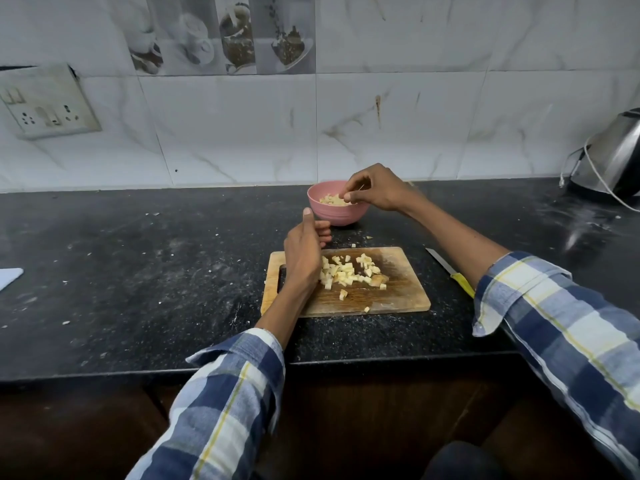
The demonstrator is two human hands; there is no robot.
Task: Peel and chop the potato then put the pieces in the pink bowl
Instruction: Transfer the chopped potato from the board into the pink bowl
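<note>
The pink bowl [334, 213] stands on the black counter behind the wooden cutting board [398, 299] and holds some potato cubes. My right hand [375, 190] hovers over the bowl's rim, its bunched fingertips pointing down and pinching potato pieces just above those inside. A pile of pale diced potato [346, 273] lies in the middle of the board. My left hand [304, 254] stands on its edge at the pile's left side, thumb up, fingers loosely curled; nothing shows in it.
A knife with a yellow handle [452, 271] lies on the counter right of the board. A steel kettle [616, 161] with its cord sits at the far right. A white object [8, 277] pokes in at the left edge. Small scraps dot the counter.
</note>
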